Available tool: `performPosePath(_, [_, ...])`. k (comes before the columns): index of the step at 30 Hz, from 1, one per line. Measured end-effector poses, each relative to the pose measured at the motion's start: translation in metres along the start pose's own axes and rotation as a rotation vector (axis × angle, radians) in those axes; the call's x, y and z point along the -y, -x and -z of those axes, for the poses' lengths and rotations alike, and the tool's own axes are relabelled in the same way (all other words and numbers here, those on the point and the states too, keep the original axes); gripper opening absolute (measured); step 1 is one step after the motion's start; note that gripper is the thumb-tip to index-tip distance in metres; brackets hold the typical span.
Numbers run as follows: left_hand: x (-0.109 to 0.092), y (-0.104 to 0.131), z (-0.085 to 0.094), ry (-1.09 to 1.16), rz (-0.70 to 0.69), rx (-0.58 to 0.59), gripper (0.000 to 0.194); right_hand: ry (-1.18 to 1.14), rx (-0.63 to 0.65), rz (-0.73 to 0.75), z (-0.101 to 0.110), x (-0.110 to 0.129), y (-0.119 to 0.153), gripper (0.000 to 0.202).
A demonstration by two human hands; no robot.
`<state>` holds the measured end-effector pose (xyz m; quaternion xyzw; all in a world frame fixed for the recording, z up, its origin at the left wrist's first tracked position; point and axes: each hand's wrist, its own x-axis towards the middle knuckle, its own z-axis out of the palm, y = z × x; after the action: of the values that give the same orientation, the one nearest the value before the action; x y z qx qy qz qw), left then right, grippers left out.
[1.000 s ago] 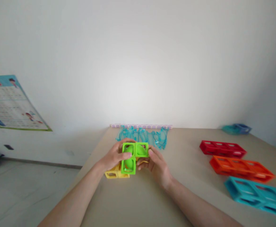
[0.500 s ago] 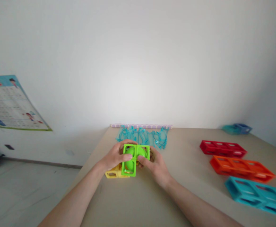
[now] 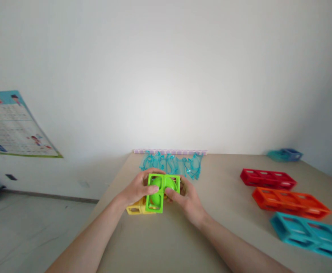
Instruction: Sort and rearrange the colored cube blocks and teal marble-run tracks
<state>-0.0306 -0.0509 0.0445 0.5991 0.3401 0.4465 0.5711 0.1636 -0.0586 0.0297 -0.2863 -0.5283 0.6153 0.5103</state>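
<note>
Over the near part of the tabletop (image 3: 166, 242), we have a green block (image 3: 156, 199) held up between both hands, L-shaped, three open square cells facing us, rounded green forms inside. Left hand (image 3: 137, 187): closed on the left side, thumb on the front, fingers behind the top edge. Right hand (image 3: 191, 201): closed on the right-hand cell, thumb across its front, other fingers mostly hidden behind. Seam shows between the two upper cells; can't tell if they're joined or just pressed together. Yellow block (image 3: 135, 209) sits low behind the green one, partly covered; contact unclear. Clear blue pieces (image 3: 171, 163) lie beyond the hands, near the wall; red block (image 3: 268, 179), orange block (image 3: 291, 203) and light-blue block (image 3: 310, 233) lie well apart to the right. Step in hand, by our reading: two-handed handling of the green cells, thumbs on the front. Next move, we judge, calls for even thumb pressure, cells level at the seam, and clearance from the yellow block
</note>
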Motion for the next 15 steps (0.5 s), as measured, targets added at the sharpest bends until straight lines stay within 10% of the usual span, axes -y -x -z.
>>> performPosePath(9, [-0.003, -0.001, -0.001, 0.196, 0.012, -0.124, 0.05, 0.079, 0.048, 0.134, 0.009, -0.007, 0.0, 0.04])
performPosePath(15, [-0.006, -0.005, 0.007, 0.416, 0.052, -0.36, 0.043, 0.756, -0.019, 0.462, 0.027, -0.004, -0.005, 0.017])
